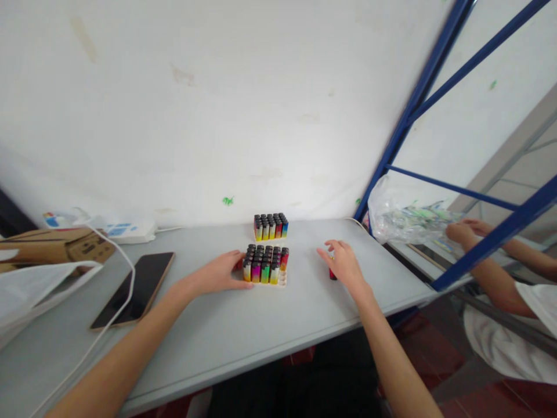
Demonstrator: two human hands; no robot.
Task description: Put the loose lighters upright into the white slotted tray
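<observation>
A white tray [282,283] stands near the middle of the table, filled with upright, black-topped lighters [265,270] in several colours. At its front right corner, empty round slots show. My left hand [226,270] grips this tray's left end, thumb along the front and fingers toward the back. A reddish lighter shows beside those fingers. To the right of the tray, my right hand [343,262] is curled over a red lighter [332,274], its dark end pointing toward me. The hand hides part of that lighter; thumb and forefinger stick out to the left.
Behind, another tray of lighters [270,226] stands near the wall. On the left are a phone [134,287], a white cable [130,276], a cardboard box [82,247] and a white bag [39,290]. A blue metal frame [400,128] rises at right; beyond it, another person's hands [463,232] are by a plastic bag [391,217].
</observation>
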